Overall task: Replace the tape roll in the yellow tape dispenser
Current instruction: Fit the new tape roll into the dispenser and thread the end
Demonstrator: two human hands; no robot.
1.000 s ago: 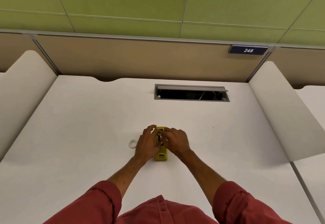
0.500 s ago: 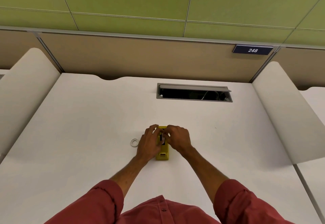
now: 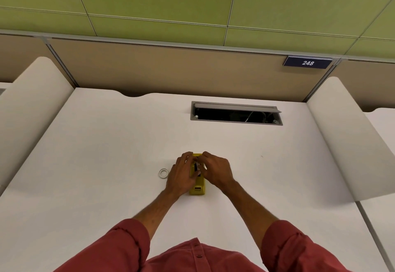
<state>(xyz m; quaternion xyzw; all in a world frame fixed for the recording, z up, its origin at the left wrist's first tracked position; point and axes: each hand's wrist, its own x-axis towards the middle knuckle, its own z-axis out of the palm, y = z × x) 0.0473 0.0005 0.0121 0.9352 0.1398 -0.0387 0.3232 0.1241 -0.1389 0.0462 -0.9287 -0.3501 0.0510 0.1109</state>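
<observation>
The yellow tape dispenser (image 3: 198,188) lies on the white desk (image 3: 106,164), its near end pointing toward me. My left hand (image 3: 181,175) wraps its left side and holds it down. My right hand (image 3: 217,171) covers its right side, fingertips pinched on a small dark and white part at the dispenser's middle; what that part is I cannot tell. Most of the dispenser's far half is hidden by both hands. A small white tape roll (image 3: 163,173) lies flat on the desk just left of my left hand, untouched.
An open cable hatch (image 3: 236,114) with a raised grey lid sits in the desk behind the dispenser. White curved side dividers stand at left (image 3: 32,105) and right (image 3: 350,143). A tan partition with a "248" sign (image 3: 307,62) closes the back.
Both hands stay on the dispenser; the fingers have shifted slightly over its middle. The camera has tilted a little. The white roll has not moved.
</observation>
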